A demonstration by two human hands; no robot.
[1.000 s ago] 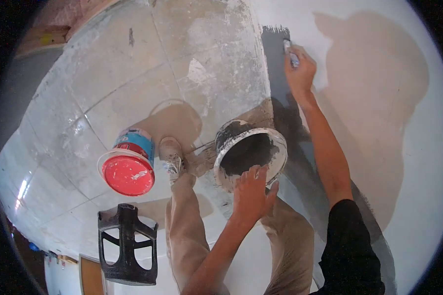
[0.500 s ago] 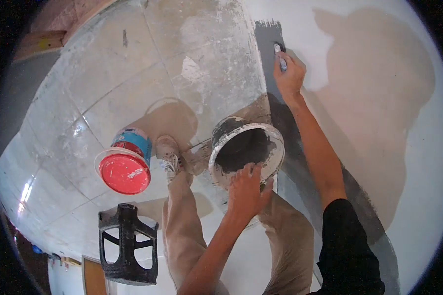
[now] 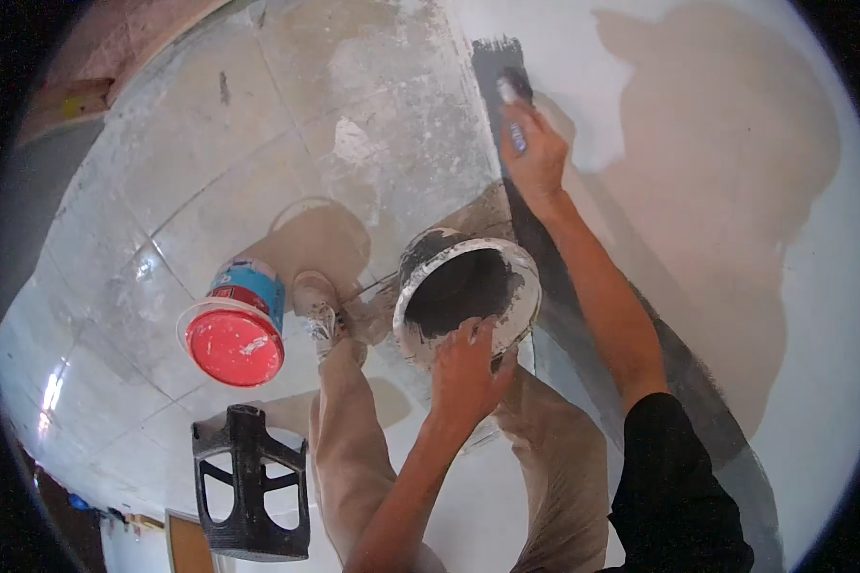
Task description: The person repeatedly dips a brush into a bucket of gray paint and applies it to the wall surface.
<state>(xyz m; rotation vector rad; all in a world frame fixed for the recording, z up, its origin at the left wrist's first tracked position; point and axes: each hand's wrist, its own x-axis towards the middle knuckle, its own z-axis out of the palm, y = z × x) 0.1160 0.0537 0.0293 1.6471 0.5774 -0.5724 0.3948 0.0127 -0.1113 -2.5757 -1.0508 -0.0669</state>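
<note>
In the head view, my right hand is wrapped round the handle of a paintbrush, its dark bristles against the grey painted band low on the white wall. Fingers of my left hand curl over the near rim of a paint-crusted bucket, gripping it. The bucket leans toward me, and dark grey paint coats its inside. It stands on the floor beside the wall, in front of my legs.
A red-lidded paint bucket stands on the stained tile floor to the left. Nearer lies a black plastic stand with cut-out openings. My shoe is between the two buckets. Shadows fall across the white wall.
The brush and my right hand have shifted a little along the grey band, the brush head now tilted and showing more. My left hand stays on the bucket rim. The whole view has shifted slightly.
</note>
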